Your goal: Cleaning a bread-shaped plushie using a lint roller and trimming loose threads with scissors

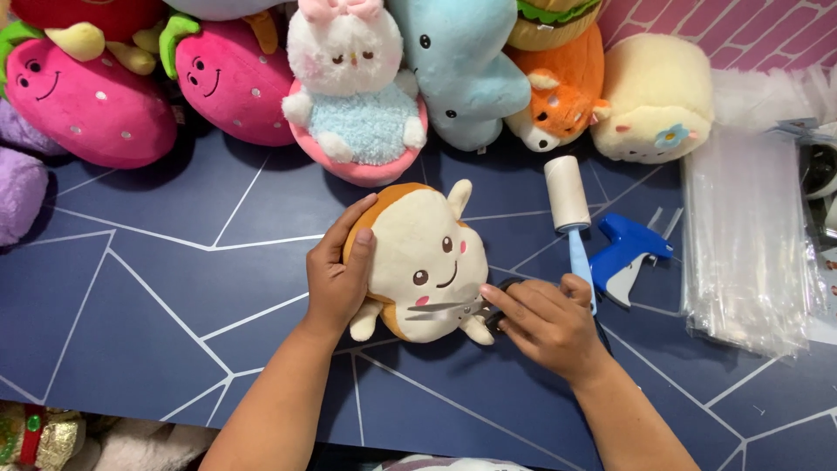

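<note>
Dark blue table [157,288] with white line pattern. Cream toast-shaped plush toy [427,262] with brown crust lies face up at centre. Left hand [338,272] grasps its left edge. Right hand [545,318] grips scissors [453,308], blades lying across the toy's lower face. Lint roller [568,201] just beside the right hand; blue tagging gun [628,253] next to it.

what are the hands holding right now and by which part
The left hand grips the cream toast plush by its brown left edge. The right hand holds scissors by the handles, blades lying across the plush's lower face.
</note>
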